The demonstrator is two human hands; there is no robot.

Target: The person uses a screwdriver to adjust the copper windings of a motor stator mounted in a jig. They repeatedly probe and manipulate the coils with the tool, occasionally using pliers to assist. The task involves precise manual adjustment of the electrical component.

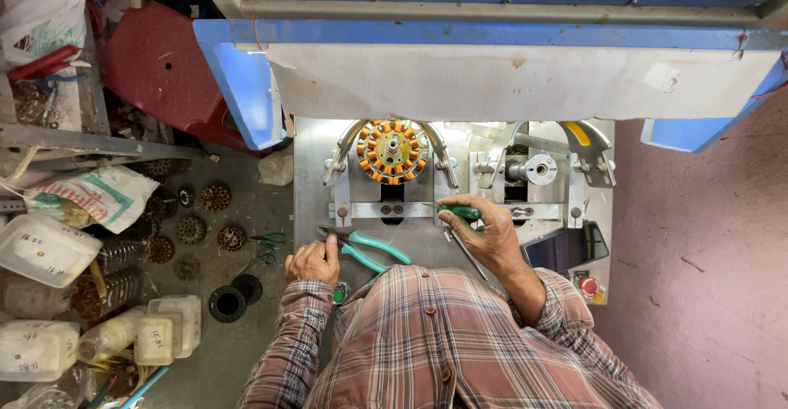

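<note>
A round stator [391,150] with orange copper-wound coils sits in the left fixture of a winding machine's metal bed [312,179]. My right hand [486,228] is closed on a green-handled screwdriver [460,212] whose metal shaft runs down under the palm. My left hand [313,262] rests at the bed's near left edge, fingers curled, touching the grey jaws of teal-handled pliers [371,249] that lie flat on the bed. The right fixture shows a bare metal spindle [539,169].
The blue machine frame [246,81] and a white sheet [509,81] hang over the bed. A red button [588,286] sits at the bed's right corner. Left floor holds several loose stators [190,228], green scissors [268,245], plastic tubs [168,327], bags. Maroon floor lies right.
</note>
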